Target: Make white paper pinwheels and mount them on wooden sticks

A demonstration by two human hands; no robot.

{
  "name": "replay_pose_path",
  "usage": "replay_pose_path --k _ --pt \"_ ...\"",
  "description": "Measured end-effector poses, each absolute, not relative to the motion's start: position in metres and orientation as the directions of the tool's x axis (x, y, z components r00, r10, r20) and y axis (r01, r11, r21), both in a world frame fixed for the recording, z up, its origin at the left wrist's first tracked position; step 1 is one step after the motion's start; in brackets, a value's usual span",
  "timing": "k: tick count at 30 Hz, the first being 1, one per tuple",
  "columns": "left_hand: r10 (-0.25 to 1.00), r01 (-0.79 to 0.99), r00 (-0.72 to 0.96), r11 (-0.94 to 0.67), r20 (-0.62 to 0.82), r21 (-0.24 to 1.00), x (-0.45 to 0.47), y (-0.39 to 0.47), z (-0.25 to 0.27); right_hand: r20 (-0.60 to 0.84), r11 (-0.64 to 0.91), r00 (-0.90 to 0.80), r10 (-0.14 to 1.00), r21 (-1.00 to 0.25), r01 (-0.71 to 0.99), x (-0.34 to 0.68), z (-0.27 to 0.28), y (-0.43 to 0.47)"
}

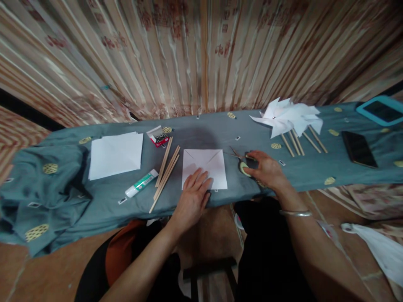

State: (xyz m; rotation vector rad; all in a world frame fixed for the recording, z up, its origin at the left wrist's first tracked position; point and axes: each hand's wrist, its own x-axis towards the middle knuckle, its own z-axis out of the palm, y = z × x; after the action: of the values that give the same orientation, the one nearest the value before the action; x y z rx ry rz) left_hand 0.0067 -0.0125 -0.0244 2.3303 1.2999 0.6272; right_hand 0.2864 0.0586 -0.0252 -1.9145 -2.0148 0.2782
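A white paper square (pixel 204 159) lies near the middle of the cloth-covered desk (pixel 217 130), lines slanting in from its two far corners. The left hand (pixel 192 198) rests on its near part, fingers slightly spread. Just to the right sit scissors (pixel 241 158), blades parted; the right hand (pixel 268 170) touches their handles, but I can't tell whether its fingers grip. Wooden sticks (pixel 166 178) lie leftward, paper pinwheels (pixel 279 118) farther right.

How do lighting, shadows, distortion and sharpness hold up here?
Head view: dim overall, with a soft shadow on the cloth just beyond the square white sheet; head view: apparent wide-angle stretch, the folds of the curtain fanning outward; head view: fine detail soft, print on the white-and-green tube unreadable; head view: slight glint on the bangle.
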Motion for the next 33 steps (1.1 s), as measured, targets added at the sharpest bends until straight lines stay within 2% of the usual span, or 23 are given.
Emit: replay_pose_path --k 3,8,10,16,21,27,33 --pt "0.856 0.719 0.497 -0.496 0.140 0.487 0.009 -0.012 -0.027 0.139 0.100 -0.047 0.989 -0.405 0.909 0.291 -0.026 0.058" --pt "0.860 0.749 0.499 -0.489 0.104 0.447 0.012 -0.015 -0.028 0.401 0.278 -0.082 0.912 -0.460 0.843 0.274 -0.019 0.053" --pt "0.865 0.754 0.491 -0.483 0.106 0.446 0.013 -0.016 -0.028 0.432 0.366 -0.148 0.890 -0.481 0.797 0.259 -0.017 0.050" --pt "0.878 0.772 0.467 -0.460 0.099 0.438 0.013 -0.017 -0.025 0.427 0.502 -0.320 0.846 -0.437 0.746 0.216 -0.027 0.046" --pt "0.883 0.767 0.457 -0.451 0.105 0.457 0.014 -0.016 -0.022 0.414 0.519 -0.344 0.843 -0.458 0.722 0.193 -0.030 0.050" --pt "0.891 0.763 0.443 -0.435 0.103 0.479 0.017 -0.016 -0.021 0.394 0.502 -0.327 0.859 -0.523 0.689 0.168 -0.028 0.058" --pt "0.886 0.716 0.449 -0.432 0.111 0.549 0.016 -0.016 -0.026 0.315 0.496 -0.390 0.865 -0.655 0.571 0.129 -0.018 0.056"
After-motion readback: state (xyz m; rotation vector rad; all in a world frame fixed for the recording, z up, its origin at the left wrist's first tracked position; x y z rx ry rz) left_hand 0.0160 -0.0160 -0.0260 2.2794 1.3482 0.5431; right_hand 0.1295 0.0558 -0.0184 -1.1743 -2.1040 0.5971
